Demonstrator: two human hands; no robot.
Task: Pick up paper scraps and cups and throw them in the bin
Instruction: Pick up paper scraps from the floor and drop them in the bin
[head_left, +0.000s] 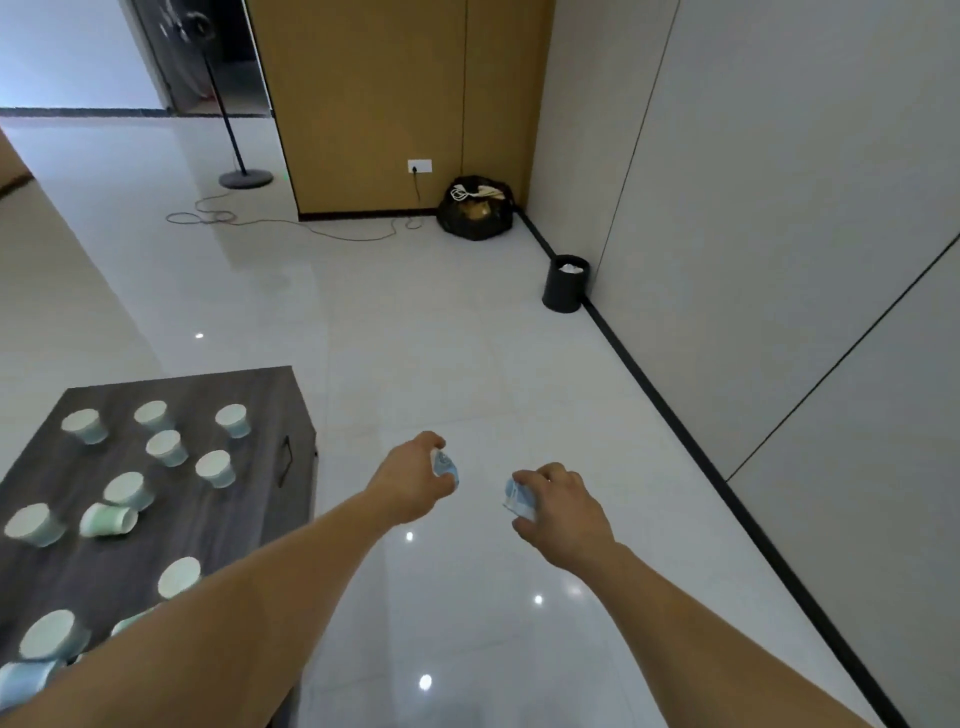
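Bare floor (467, 364) lies open between the table (249, 395) and the bin (563, 291).

The dark table (244, 410) is cut off by the left and bottom edges, and at its near end the left forearm (218, 623) covers part of a pale green cup (130, 621) and a fallen blue cup (26, 675). Right of the table, over the floor, the left hand (410, 483) hides most of a small blue cup (445, 467), and the right hand (561, 512) hides most of a second blue cup (517, 501). Far beyond the table, the black bin (563, 291) holds something white, too small to identify.
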